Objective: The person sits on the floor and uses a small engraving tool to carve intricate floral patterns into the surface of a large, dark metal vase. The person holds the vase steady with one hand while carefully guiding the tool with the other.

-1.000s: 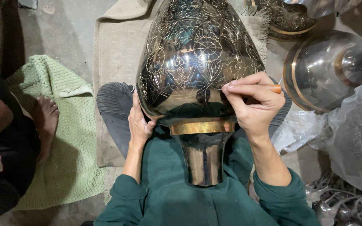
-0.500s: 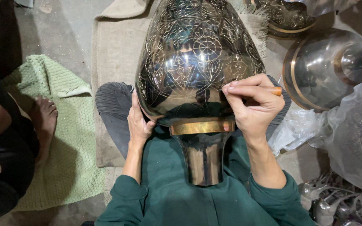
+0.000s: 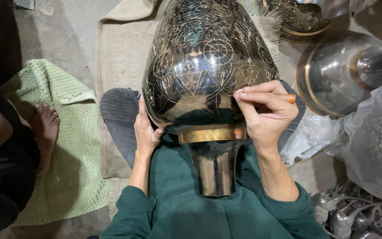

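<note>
The large dark metal vase (image 3: 208, 75) lies on its side across the person's lap, in the centre of the frame. Its long axis runs from the top of the frame to the bottom: the wide, rounded body points toward the top edge and the narrow neck (image 3: 214, 170) points down toward the person's chest. A brass band (image 3: 211, 134) circles the vase where body meets neck. Fine floral line work covers the body.

The right hand (image 3: 266, 115) rests against the lower right flank of the vase. Its fingers (image 3: 255, 95) are drawn close together and pinched around a thin tool with an orange handle (image 3: 289, 98); the tip meets the vase surface just left of the fingertips.

The left hand (image 3: 146, 130) lies flat against the lower left flank, fingers extended and held together, thumb tucked under the curve. It grips nothing.

Both forearms emerge from green sleeves (image 3: 131, 208). A beige cloth (image 3: 120, 57) lies beneath the vase. A green mat (image 3: 74, 146) occupies the left of the frame, with another person's bare foot (image 3: 45, 128) on it. A second polished vessel (image 3: 332, 75) lies at upper right, clear plastic wrapping (image 3: 368, 146) below it.
</note>
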